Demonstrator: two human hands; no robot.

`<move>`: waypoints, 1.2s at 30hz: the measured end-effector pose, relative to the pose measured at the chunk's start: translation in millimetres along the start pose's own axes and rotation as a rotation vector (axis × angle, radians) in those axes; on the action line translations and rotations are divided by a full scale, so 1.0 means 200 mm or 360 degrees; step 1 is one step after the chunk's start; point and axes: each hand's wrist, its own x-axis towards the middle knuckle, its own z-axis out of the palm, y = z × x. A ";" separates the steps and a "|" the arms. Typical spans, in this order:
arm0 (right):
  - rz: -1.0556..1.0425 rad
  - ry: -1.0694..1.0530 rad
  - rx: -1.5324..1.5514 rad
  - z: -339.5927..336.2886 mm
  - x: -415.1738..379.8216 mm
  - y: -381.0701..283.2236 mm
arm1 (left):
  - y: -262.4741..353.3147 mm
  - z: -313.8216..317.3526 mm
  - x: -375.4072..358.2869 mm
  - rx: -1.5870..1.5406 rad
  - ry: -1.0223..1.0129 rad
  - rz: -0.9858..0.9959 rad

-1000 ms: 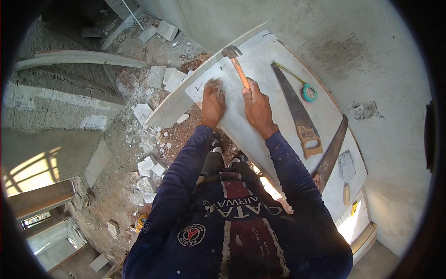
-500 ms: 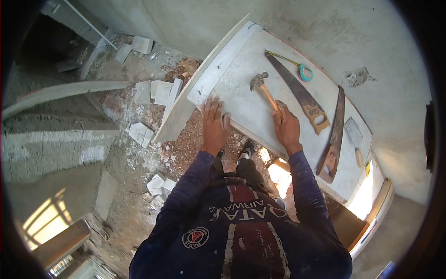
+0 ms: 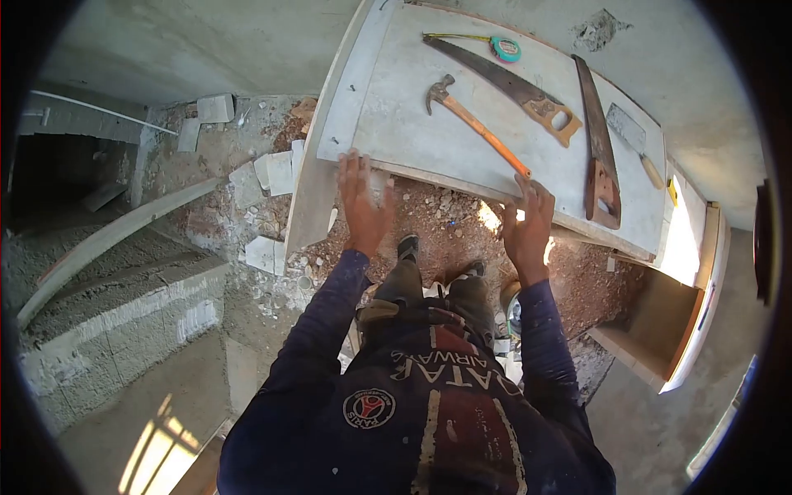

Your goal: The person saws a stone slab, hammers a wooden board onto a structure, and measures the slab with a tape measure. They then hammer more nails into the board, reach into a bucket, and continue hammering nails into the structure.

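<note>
My left hand [image 3: 365,206] has its fingers stretched out at the near left edge of a pale board [image 3: 396,115], with nothing in its grasp. At the front edge of the board, my right hand [image 3: 530,223] is open, its fingertips close below the end of a hammer's handle. The claw hammer [image 3: 478,124] lies on the board with its head pointing away from me. Beyond it are a handsaw [image 3: 503,82] and a teal tape measure [image 3: 505,49]. A second handsaw [image 3: 598,132] and a trowel [image 3: 634,136] lie to the right.
A nail [image 3: 352,88] sticks up from the strip along the board's left side, where an upright plank [image 3: 307,206] stands. Rubble and broken tile pieces [image 3: 264,254] litter the floor. A curved plank [image 3: 124,235] is at left, an open wooden box [image 3: 660,318] at right.
My right hand has let go of the hammer, which now lies on the board, and has come back to the front edge. The view has shifted, and my left hand remains at the board's edge.
</note>
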 end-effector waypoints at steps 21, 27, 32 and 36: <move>-0.0090 -0.0985 0.0646 0.26 0.28 -0.60 | -0.03 0.10 0.11 0.0178 0.0202 -0.0371; -0.0051 -0.1128 0.0419 0.36 0.27 -0.54 | -0.03 0.11 0.10 0.0178 0.0186 -0.0370; -0.0139 -0.0925 0.0477 0.28 0.29 -0.59 | -0.05 0.12 0.10 0.0122 0.0260 -0.0292; -0.0219 -0.1033 0.0374 0.30 0.28 -0.62 | -0.06 0.12 0.09 0.0171 0.0223 -0.0295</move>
